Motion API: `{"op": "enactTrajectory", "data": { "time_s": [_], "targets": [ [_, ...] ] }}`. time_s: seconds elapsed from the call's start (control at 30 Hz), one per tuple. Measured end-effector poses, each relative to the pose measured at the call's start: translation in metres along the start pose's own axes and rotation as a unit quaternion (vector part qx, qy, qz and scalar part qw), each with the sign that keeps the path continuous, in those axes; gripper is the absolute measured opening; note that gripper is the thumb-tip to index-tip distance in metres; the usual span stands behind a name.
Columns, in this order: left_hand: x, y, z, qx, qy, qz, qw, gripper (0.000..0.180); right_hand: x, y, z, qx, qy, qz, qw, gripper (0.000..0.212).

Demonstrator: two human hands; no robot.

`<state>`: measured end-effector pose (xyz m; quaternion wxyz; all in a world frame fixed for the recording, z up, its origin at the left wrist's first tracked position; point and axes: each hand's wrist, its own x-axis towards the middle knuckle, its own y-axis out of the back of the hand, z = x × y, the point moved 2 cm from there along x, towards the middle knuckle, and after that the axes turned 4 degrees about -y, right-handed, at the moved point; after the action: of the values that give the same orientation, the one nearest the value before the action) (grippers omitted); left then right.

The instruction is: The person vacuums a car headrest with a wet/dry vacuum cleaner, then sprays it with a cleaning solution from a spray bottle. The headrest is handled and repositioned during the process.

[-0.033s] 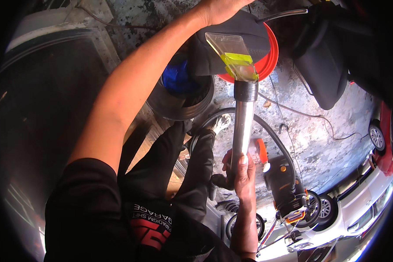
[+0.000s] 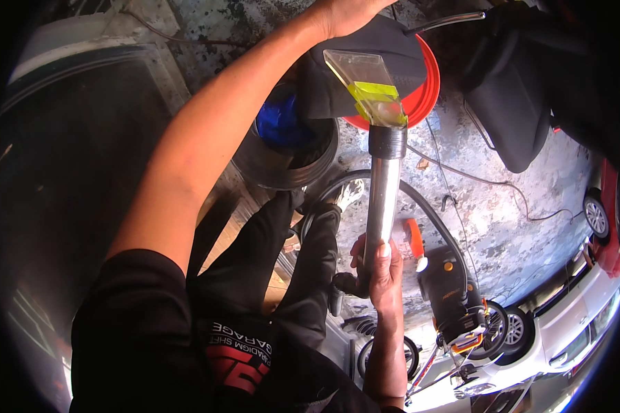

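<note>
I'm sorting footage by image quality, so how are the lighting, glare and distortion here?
Head view: strong light nearly bleaches the white car and brightens the floor; head view, left side: deep shadow hides detail; head view, middle: a bright streak runs along the metal tube in the right hand; head view, outer edges: fisheye bending and black corners.

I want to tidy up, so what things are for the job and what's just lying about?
Probably for the job:
metal vacuum wand, in right hand
clear nozzle
black hose
black seat piece, near left hand

Just around, probably:
orange-and-white object
black bucket
white car
</note>
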<state>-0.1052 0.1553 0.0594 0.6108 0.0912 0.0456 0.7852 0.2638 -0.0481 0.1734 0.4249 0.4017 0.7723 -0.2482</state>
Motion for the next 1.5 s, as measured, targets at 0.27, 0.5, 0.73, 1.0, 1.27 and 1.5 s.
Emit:
{"op": "enactTrajectory", "data": {
  "time_s": [0.27, 0.5, 0.73, 1.0, 1.27, 1.5],
  "targets": [
    [0.031, 0.007, -0.026, 0.09, 0.059, 0.101, 0.989, 0.058, 0.021, 0.014, 0.041, -0.001, 0.055, -0.015, 0.998, 0.061],
    [0.057, 0.029, -0.084, -0.053, 0.141, 0.098, 0.984, 0.061, 0.001, 0.034, 0.081, -0.031, 0.025, -0.044, 0.998, 0.048],
    [0.074, 0.065, -0.121, -0.12, 0.207, 0.084, 0.967, 0.054, 0.112, 0.038, -0.003, -0.014, 0.102, -0.058, 0.993, 0.041],
    [0.062, 0.095, -0.17, -0.161, 0.226, 0.128, 0.952, 0.048, 0.202, 0.02, 0.12, -0.126, 0.206, -0.058, 0.969, 0.048],
    [0.065, 0.121, -0.217, -0.159, 0.257, 0.143, 0.942, 0.041, 0.216, 0.017, 0.177, -0.18, 0.231, -0.06, 0.954, 0.057],
    [0.075, 0.134, -0.222, -0.131, 0.263, 0.179, 0.939, 0.036, 0.198, 0.036, 0.215, -0.224, 0.229, -0.05, 0.946, 0.058]
  ]
}}
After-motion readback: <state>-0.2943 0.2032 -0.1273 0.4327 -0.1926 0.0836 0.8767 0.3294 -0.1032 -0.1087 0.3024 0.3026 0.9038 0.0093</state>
